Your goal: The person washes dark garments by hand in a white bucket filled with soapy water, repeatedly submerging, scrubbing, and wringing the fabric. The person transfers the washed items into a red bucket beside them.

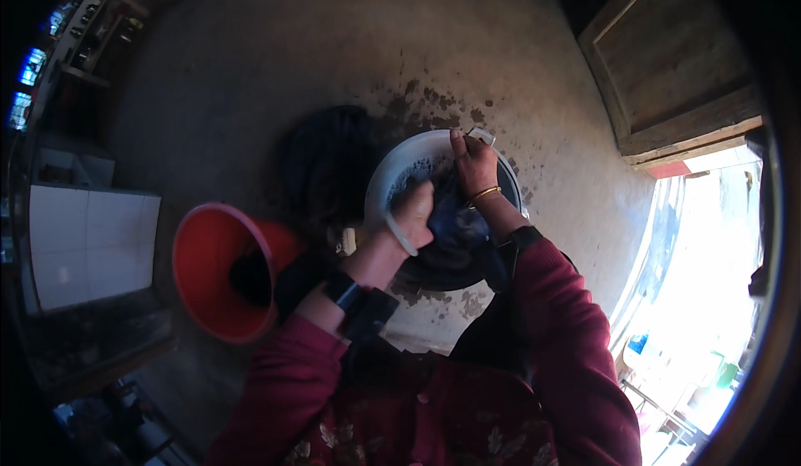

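Observation:
A pale round basin [380, 175] stands on the floor in front of me, with foamy water [420, 169] and dark wet cloth [452, 222] in it. My left hand [415, 210] is over the basin's left part, blurred and curled into a fist. Its fingertips are hidden, so what it grips does not show. At the far right rim, my right hand [477, 162] bends around a fold of the cloth, its thumb towards the rim. A pale bangle [400, 236] is on the left wrist, a gold-coloured one [485, 195] on the right.
A red plastic bucket [213, 316] with something dark inside leans at my left. Dark cloth [325, 153] lies in a heap beyond it. Wet patches mark the concrete floor [275, 47]. A wooden door [682, 59] and a bright doorway [701, 234] are at right; a white-tiled block [94, 241] is at left.

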Available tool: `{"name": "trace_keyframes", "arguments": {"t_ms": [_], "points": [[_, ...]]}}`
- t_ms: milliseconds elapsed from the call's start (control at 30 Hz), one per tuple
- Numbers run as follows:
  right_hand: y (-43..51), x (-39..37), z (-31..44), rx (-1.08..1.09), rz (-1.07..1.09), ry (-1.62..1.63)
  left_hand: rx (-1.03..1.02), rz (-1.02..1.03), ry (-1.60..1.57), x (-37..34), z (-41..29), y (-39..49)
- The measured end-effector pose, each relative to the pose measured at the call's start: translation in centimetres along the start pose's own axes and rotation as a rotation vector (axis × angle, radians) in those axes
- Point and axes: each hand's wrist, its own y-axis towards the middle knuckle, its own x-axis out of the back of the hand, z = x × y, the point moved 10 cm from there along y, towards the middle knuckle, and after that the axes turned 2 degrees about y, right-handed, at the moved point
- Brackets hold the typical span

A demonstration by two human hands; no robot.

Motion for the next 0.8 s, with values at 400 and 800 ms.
{"name": "trace_keyframes", "arguments": {"t_ms": [400, 800], "points": [[-4.2, -1.8, 9.8, 0.033, 0.380, 0.372, -0.332, -0.149, 0.024, 6.9, -4.5, 3.7], [-4.2, -1.5, 11.9, 0.357, 0.144, 0.026, -0.055, 0.793, -0.471, -3.3, -2.1, 0.1]]}}
